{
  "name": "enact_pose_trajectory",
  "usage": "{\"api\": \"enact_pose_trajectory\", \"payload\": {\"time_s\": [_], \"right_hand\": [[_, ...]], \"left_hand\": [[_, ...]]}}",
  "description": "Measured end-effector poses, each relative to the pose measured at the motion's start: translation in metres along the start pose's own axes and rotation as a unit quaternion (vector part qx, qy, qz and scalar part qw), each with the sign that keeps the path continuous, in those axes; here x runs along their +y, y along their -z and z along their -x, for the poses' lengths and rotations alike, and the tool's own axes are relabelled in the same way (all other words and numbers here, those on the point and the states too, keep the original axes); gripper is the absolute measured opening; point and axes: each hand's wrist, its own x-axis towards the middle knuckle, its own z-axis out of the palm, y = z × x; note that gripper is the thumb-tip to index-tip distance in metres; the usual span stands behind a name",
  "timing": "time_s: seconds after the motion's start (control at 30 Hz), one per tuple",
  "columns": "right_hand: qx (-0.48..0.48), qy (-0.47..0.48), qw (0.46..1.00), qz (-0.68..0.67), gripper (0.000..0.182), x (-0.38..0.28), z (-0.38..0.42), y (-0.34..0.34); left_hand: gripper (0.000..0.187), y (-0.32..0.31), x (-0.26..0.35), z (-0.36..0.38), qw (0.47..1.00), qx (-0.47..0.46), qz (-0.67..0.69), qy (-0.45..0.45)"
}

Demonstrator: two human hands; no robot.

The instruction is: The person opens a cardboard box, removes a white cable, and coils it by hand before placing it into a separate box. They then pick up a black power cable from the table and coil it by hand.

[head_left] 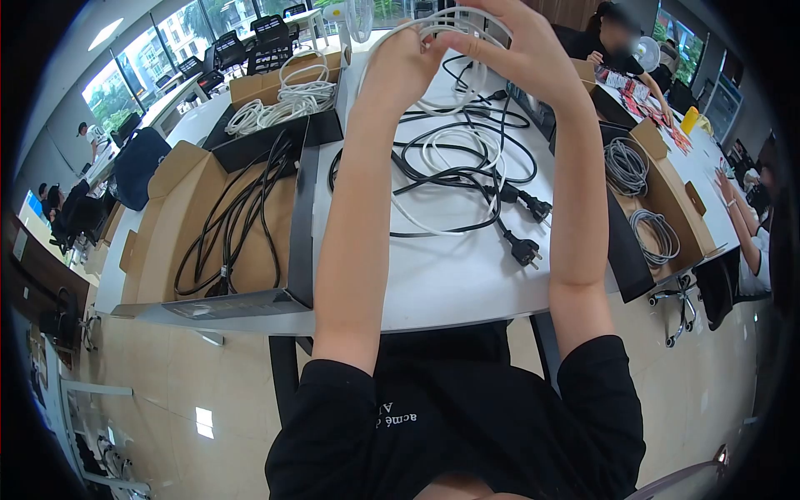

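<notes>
A looped white cable (463,102) is held up between my hands at the top of the view, over the far part of the table. My left hand (402,68) is closed around its strands. Close beside it, my right hand (521,52) grips the same loops, its thumb reaching toward the left hand; the upper fingers are partly cut off by the frame edge. Beneath my hands lies a tangle of black power cords (454,177) mixed with white cable, and black plugs (522,248) lie toward me on the tabletop.
A cardboard box (158,218) with a black cord (237,212) stands at left. Behind it, another box holds white cables (287,104). At right, a box (696,218) contains coiled grey cables (654,236). People sit at the table (696,158) beyond.
</notes>
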Motion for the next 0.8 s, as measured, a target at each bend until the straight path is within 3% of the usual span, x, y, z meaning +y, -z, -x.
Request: {"api": "enact_pose_trajectory", "payload": {"time_s": [0.1,0.2,0.3,0.4,0.5,0.6,0.7,0.8], "right_hand": [[-0.025,-0.131,0.984,-0.120,0.039,-0.002,0.006,0.002],[-0.050,-0.176,0.967,-0.179,0.031,0.008,0.002,0.004],[-0.003,-0.197,0.956,-0.217,0.025,0.010,0.004,0.001],[-0.014,-0.227,0.955,-0.189,0.027,0.004,0.003,0.009],[-0.085,-0.274,0.945,-0.160,0.033,-0.006,0.003,0.014],[-0.144,-0.303,0.931,-0.147,0.038,-0.009,0.000,0.013],[-0.200,-0.329,0.906,-0.177,0.040,-0.007,0.002,0.005],[-0.131,-0.309,0.932,-0.134,0.043,-0.005,0.003,-0.004]], "left_hand": [[0.036,0.007,0.005,-0.001,1.000,-0.002,0.005,-0.021],[0.035,0.006,-0.004,-0.004,0.998,0.020,0.057,-0.011],[0.034,-0.001,-0.005,-0.003,0.997,0.061,0.049,-0.023],[0.032,-0.010,-0.010,-0.003,0.995,0.086,0.030,-0.030],[0.028,-0.016,-0.016,-0.005,0.991,0.129,0.035,-0.004],[0.024,-0.015,-0.012,-0.005,0.985,0.137,0.065,0.076],[0.032,-0.023,-0.020,-0.007,0.976,0.196,0.066,0.064],[0.028,-0.023,-0.022,-0.011,0.955,0.160,0.236,0.078]]}}
